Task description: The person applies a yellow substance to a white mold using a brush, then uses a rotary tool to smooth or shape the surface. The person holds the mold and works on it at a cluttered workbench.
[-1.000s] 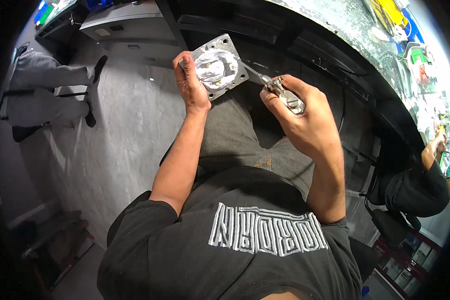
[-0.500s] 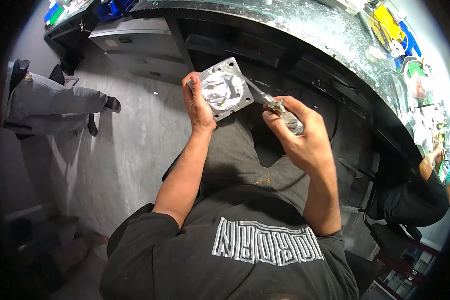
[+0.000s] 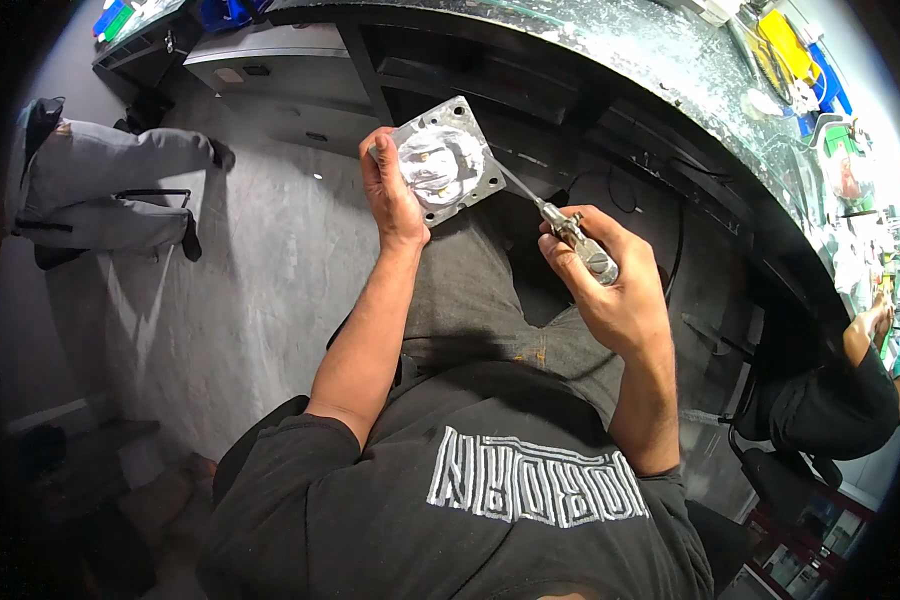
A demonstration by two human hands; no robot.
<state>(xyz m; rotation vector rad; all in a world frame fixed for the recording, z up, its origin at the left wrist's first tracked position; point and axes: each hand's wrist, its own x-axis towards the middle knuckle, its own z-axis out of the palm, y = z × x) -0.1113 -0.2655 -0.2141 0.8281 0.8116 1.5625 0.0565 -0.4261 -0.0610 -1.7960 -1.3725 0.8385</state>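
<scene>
My left hand [image 3: 396, 195] grips a square metal mould plate [image 3: 440, 165] by its left side, thumb along the edge. The plate has holes at its corners and a shiny, uneven round relief in the middle. It is held tilted above my lap. To its right, my right hand [image 3: 622, 285] is wrapped round a metal air blow gun [image 3: 582, 243]. The gun's long thin nozzle [image 3: 523, 185] points up and left at the plate's right edge. Whether the tip touches the plate, I cannot tell.
A dark workbench [image 3: 610, 50] with a speckled top curves across the far side and right. Drawers [image 3: 275, 70] stand at far left. A person in grey trousers [image 3: 110, 185] is on the left. Another person's dark sleeve [image 3: 830, 405] shows at right. A cable [image 3: 678, 240] hangs beneath the bench.
The plate has risen slightly away from me and a little left. My right hand and the blow gun have shifted slightly right and nearer me. The grey-trousered legs at left have changed position.
</scene>
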